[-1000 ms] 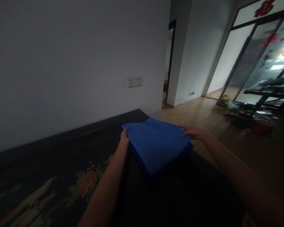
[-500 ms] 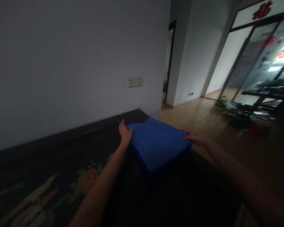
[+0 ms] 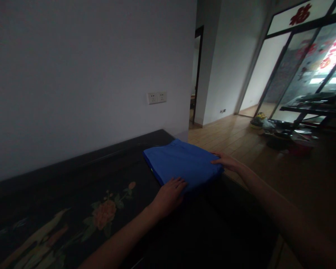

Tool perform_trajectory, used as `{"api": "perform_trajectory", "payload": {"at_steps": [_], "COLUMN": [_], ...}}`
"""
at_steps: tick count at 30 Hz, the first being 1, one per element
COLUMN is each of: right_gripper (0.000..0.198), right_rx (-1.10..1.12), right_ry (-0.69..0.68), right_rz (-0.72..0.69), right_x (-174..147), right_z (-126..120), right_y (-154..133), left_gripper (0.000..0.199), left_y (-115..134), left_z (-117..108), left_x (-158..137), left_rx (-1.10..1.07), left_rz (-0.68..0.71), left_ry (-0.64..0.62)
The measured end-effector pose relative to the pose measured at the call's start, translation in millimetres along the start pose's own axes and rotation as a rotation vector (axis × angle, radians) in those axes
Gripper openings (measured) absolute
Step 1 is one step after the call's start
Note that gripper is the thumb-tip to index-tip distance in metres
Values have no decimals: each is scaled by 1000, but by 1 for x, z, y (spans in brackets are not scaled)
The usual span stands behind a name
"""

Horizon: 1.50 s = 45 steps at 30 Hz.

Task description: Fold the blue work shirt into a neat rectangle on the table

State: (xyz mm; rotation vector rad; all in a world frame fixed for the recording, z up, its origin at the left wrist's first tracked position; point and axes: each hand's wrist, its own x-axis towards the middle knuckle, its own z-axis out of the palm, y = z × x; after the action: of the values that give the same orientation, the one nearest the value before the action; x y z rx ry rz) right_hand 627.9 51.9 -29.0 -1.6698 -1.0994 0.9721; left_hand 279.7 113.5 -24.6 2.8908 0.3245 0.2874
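Observation:
A folded blue cloth (image 3: pixel 182 160), thick at its near edge, lies on a dark tabletop (image 3: pixel 123 153). Whether it is a garment I cannot tell. My left hand (image 3: pixel 169 196) rests at its near left edge, palm down, with the fingers lying over the top surface. At the right edge, my right hand (image 3: pixel 228 162) has its thumb on top and its other fingers along the side, holding the cloth there. The undersides of the right fingers are hidden.
Painted flowers (image 3: pixel 104 215) decorate the glossy tabletop on the left. A wall with a double socket (image 3: pixel 157 98) stands behind. Wooden flooring (image 3: pixel 235 130) stretches to the right, with several basins and bags (image 3: pixel 281 132) near a dark table (image 3: pixel 322 106) and glass sliding doors (image 3: pixel 285 71).
My left hand has moved from the cloth's far left corner toward me, onto its near left edge. My right hand stays at the right edge. The view has shifted slightly.

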Motion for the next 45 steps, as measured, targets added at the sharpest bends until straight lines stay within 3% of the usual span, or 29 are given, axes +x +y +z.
{"api": "perform_trajectory", "payload": {"at_steps": [3, 8, 11, 14, 18, 22, 29, 34, 37, 41, 45], "right_gripper": [61, 59, 61, 51, 47, 50, 52, 56, 56, 52, 53], "right_rx": [-121, -531, -757, -921, -1062, -1093, -1136, -1139, -1069, -998, -1016], "right_ry": [10, 78, 239, 422, 299, 239, 180, 185, 283, 379, 307], "right_rz": [-28, -122, -132, -239, -270, -222, -112, -142, -247, -390, -441], "right_x": [0, 5, 14, 34, 79, 127, 169, 166, 154, 117, 61], "right_z": [1, 0, 10, 38, 93, 136, 154, 153, 148, 127, 96], "right_y": [-2, -3, -12, -33, -59, -61, -25, -24, -36, -42, -23], "left_gripper": [51, 49, 45, 44, 39, 43, 57, 54, 50, 37, 35], "left_y": [2, 8, 11, 14, 12, 4, -4, 0, -9, -49, -112], "left_z": [-3, 14, 19, 12, -4, 4, 29, 28, 19, -5, -20], "left_x": [0, -6, -10, -8, 8, 26, 21, 22, 25, 34, 52], "left_rx": [36, 107, 116, 73, -49, -17, -53, -116, -225, -300, 7], "left_rz": [12, 57, 51, 18, -98, -154, -118, -129, -179, -201, -350], "left_ry": [-15, 2, 23, 73, 131, 155, 47, 68, 131, 292, 356]}}
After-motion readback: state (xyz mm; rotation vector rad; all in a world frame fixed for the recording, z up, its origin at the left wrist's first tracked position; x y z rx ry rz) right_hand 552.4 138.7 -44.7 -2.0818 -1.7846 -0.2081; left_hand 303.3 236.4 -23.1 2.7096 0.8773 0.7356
